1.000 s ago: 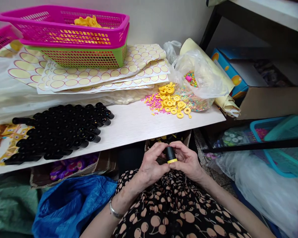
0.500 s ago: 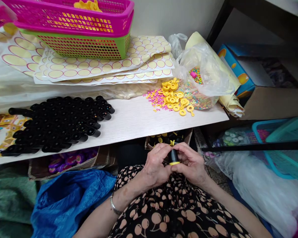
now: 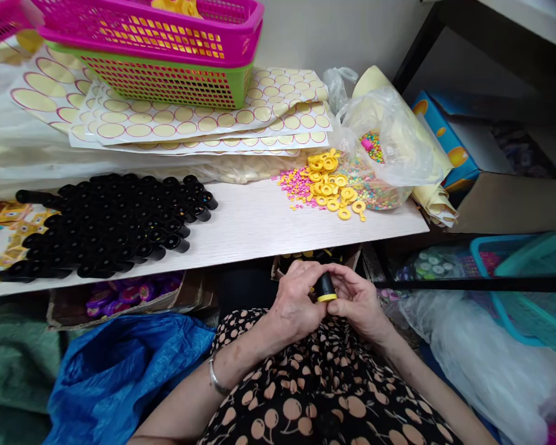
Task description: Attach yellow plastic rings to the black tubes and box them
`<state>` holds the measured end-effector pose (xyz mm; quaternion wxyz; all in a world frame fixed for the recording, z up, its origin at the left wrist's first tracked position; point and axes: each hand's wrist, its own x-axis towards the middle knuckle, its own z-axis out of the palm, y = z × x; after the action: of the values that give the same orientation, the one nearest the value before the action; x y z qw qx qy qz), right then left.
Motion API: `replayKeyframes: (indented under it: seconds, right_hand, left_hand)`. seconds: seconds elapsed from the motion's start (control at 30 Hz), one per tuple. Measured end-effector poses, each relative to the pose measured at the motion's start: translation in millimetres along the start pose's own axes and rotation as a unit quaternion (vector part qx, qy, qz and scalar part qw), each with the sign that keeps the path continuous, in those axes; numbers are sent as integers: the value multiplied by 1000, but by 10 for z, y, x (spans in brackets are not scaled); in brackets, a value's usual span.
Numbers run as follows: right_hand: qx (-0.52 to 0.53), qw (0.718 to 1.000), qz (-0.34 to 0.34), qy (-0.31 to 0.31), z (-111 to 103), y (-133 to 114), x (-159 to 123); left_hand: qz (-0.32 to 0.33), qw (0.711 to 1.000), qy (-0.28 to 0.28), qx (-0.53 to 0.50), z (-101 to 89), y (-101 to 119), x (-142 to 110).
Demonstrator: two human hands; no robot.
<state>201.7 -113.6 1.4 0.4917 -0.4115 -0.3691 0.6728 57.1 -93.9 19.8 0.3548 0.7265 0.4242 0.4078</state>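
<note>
Over my lap, both hands are closed around a small black plastic tube point(image 3: 325, 285) with a yellow rim at its near end. My right hand point(image 3: 358, 301) grips it from the right, thumb by the yellow rim. My left hand point(image 3: 298, 301) presses in from the left with curled fingers, which hide part of the tube. A speck of yellow shows beside the left fingers, too small to name. On the table ahead stand many similar black tubes point(image 3: 115, 222) packed together. Yellow ring-shaped pieces point(image 3: 332, 185) lie heaped by pink and yellow beads point(image 3: 293, 185).
A pink basket point(image 3: 167, 37) sits in a green basket point(image 3: 204, 83) on sticker sheets point(image 3: 176, 130). A plastic bag of beads point(image 3: 389, 139) is at the table's right end. Below are a box of purple items point(image 3: 120, 296), a blue sack point(image 3: 130, 371) and a teal basket point(image 3: 486, 244).
The black tube has tilted and sunk lower between my hands. The yellow piece at its far end no longer shows there. My view has shifted slightly.
</note>
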Motion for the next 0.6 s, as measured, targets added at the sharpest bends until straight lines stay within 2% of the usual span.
replayKeyframes:
  seconds: [0.23, 0.47, 0.6]
  right_hand:
    - [-32, 999, -1, -22, -8, -66, 3]
    - [-116, 991, -23, -65, 0, -123, -123]
    - [-178, 982, -63, -21, -15, -53, -95]
  left_hand:
    - [-49, 999, -10, -21, -78, 12, 25]
    - [-25, 1000, -10, -8, -135, 95, -36]
    - [-7, 1000, -17, -15, -96, 9, -20]
